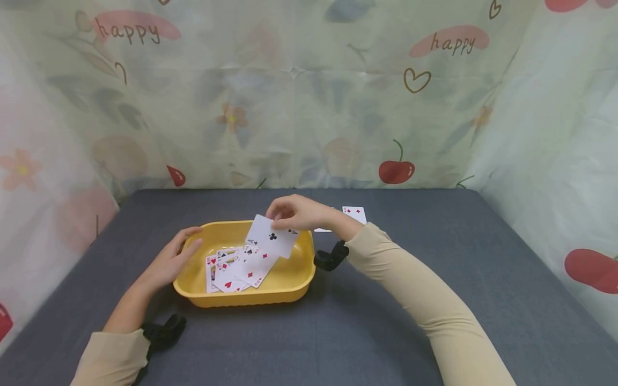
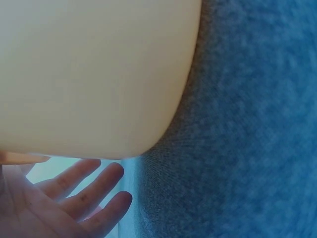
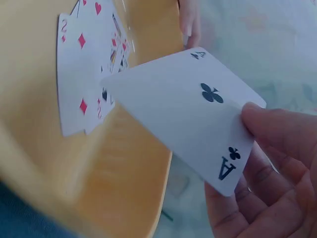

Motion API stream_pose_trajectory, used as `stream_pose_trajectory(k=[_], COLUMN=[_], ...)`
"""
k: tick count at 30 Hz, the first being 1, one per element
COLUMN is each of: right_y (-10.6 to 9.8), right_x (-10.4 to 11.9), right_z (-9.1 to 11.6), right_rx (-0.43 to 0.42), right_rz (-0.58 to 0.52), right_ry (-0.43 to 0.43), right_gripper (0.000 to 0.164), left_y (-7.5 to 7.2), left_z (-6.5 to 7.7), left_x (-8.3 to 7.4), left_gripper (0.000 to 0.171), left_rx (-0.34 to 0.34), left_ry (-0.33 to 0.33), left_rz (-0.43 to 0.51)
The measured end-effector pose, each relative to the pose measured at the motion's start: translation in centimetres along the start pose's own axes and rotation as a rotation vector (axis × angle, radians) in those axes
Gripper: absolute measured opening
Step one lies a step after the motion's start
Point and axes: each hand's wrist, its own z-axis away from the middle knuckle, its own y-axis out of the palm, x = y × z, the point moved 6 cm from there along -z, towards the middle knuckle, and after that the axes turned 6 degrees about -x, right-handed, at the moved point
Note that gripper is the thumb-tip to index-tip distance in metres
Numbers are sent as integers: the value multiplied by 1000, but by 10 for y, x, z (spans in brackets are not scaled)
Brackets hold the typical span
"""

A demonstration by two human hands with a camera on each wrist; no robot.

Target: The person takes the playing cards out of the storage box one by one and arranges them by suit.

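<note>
My right hand (image 1: 296, 212) pinches an ace of clubs playing card (image 3: 183, 106) between thumb and fingers. Face up and tilted, the card hangs over the right part of a yellow plastic basin (image 1: 282, 297). Inside the basin, toward its left and middle, several face-up cards (image 1: 232, 276) lie overlapped, among them a two of diamonds (image 3: 81, 82). At the basin's left end rests my left hand (image 1: 171, 257), its thumb over the rim. In the left wrist view the fingers (image 2: 91, 196) stretch out loosely beside the basin's outer wall.
Behind the right wrist, two more cards lie on the dark grey cloth; one shows diamonds (image 1: 354, 213), and the other is mostly hidden by the arm. A printed curtain (image 1: 294, 123) hangs along the back and sides of the table (image 1: 367, 332).
</note>
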Motion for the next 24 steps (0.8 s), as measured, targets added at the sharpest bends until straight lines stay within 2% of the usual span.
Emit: stream_pose_trajectory(k=[12, 19, 24], right_y=[-33, -47, -60], right_x=[-43, -71, -93], right_z=[31, 48, 63], right_rx=[-213, -306, -385], right_rz=[-144, -163, -198], right_ry=[194, 254, 339], right_gripper=[19, 20, 25], left_y=[0, 1, 1], left_z=[1, 1, 1], left_x=[0, 0, -1], left_gripper=[62, 63, 63], left_rx=[5, 7, 9], left_ry=[0, -11, -10], left_rz=[-4, -11, -7])
